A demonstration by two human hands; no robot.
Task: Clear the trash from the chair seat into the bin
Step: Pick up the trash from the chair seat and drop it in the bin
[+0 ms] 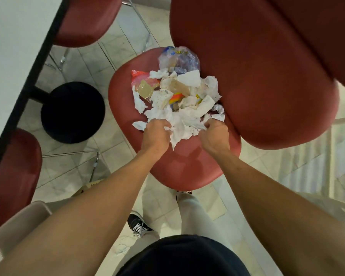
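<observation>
Pale floor tiles point(116, 48) surround the red chair seat point(187, 166); left hand point(155, 134) and right hand point(214, 136) clutch crumpled white tissues point(179, 126) from the trash pile point(177, 92).

Soft indoor light, wide-angle edge distortion, slight blur throughout.

A heap of crumpled white tissues point(184, 118), a clear printed plastic bag point(178, 59) and a red wrapper point(140, 76) is piled at frame centre on the red chair seat point(187, 166).
</observation>
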